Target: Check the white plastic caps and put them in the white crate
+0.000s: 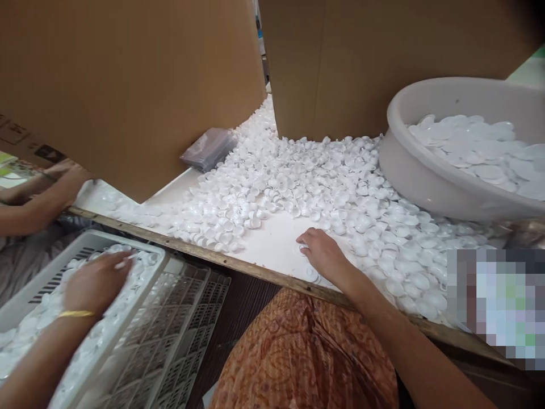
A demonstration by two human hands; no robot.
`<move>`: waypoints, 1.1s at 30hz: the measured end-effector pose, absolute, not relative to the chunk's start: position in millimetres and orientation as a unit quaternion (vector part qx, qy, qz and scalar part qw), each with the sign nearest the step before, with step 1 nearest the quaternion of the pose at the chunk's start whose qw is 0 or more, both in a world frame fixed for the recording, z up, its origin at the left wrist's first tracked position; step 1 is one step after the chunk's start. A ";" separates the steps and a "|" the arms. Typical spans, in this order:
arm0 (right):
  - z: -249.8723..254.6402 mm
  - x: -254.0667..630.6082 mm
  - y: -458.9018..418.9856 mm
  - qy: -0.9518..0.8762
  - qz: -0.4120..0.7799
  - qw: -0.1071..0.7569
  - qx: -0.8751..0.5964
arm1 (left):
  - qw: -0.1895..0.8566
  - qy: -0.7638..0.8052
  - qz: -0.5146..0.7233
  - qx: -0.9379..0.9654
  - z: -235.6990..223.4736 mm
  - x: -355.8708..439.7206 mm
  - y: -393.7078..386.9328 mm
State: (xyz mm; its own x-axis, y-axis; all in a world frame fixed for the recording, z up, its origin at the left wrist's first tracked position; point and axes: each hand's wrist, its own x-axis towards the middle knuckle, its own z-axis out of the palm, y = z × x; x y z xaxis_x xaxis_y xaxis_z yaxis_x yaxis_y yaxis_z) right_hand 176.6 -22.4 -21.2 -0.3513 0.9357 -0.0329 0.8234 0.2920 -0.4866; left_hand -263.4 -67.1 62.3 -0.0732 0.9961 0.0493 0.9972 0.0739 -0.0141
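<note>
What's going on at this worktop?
Someone is handling small white pieces with both hands. The left hand is over a basket full of them, a white bit at its blurred fingertips. The right hand is at a bare patch of the worktop, fingers by a small piece. More pieces lie heaped around, beside a basin of white discs. Another person's arms show at the left.

White pieces (298,170) are gleaming against brown cardboard boxes (128,85).
The lap cloth (306,352) is showing rusty orange with a darker swirling print; a wristband (76,313) is glowing yellow, the round tub (419,176) is looking pale grey, and dark printed marks (49,153) are standing out on one box's brown.
</note>
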 end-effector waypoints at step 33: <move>-38.3 159.5 -15.5 -0.719 0.308 0.267 -0.564 | -0.061 -0.319 0.010 -0.946 4.1 -1.0 11.4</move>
